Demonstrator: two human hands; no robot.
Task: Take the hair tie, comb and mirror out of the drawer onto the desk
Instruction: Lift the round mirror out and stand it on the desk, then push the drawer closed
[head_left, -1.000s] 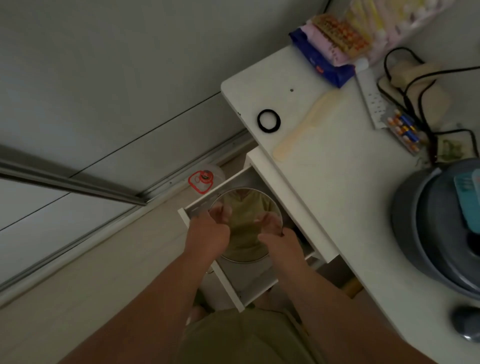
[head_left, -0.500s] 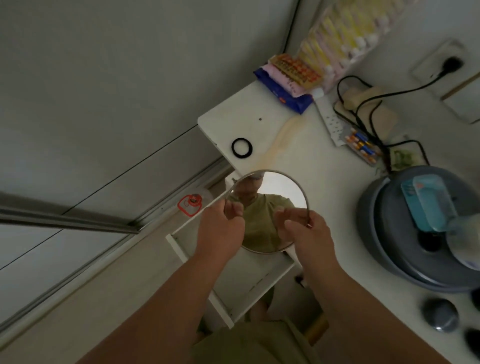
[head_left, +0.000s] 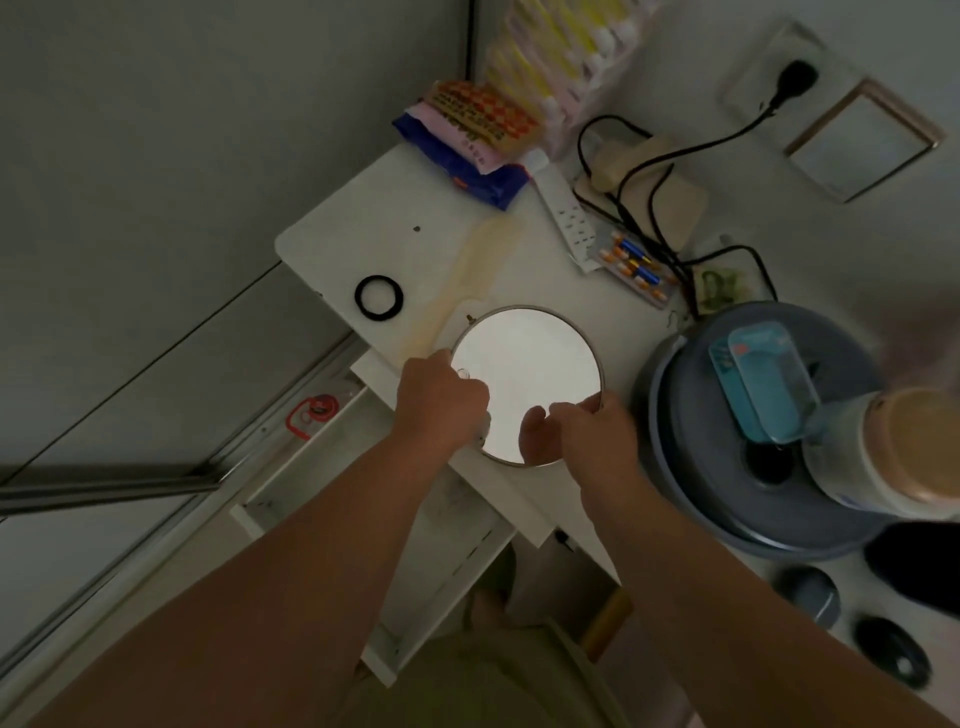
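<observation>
A round metal-rimmed mirror (head_left: 527, 371) is over the white desk (head_left: 363, 208), near its front edge. My left hand (head_left: 441, 402) grips the mirror's left rim and my right hand (head_left: 587, 428) grips its lower right rim. Whether the mirror rests on the desk or hovers just above it is unclear. A black hair tie (head_left: 379, 297) lies on the desk to the left of the mirror. A pale cream comb (head_left: 467, 275) lies between the hair tie and the mirror, its near end under the mirror's edge. The white drawer (head_left: 311, 457) stands open below the desk edge.
A grey round appliance (head_left: 727, 493) with a blue box and a jar on it stands right of the mirror. Snack packets (head_left: 467, 140), a power strip (head_left: 563, 218), pill blisters and black cables fill the back of the desk. A red object (head_left: 311, 413) lies on the floor.
Both hands have lifted the mirror out of the drawer, up and to the right, over the desk's front edge. The drawer now shows nothing inside.
</observation>
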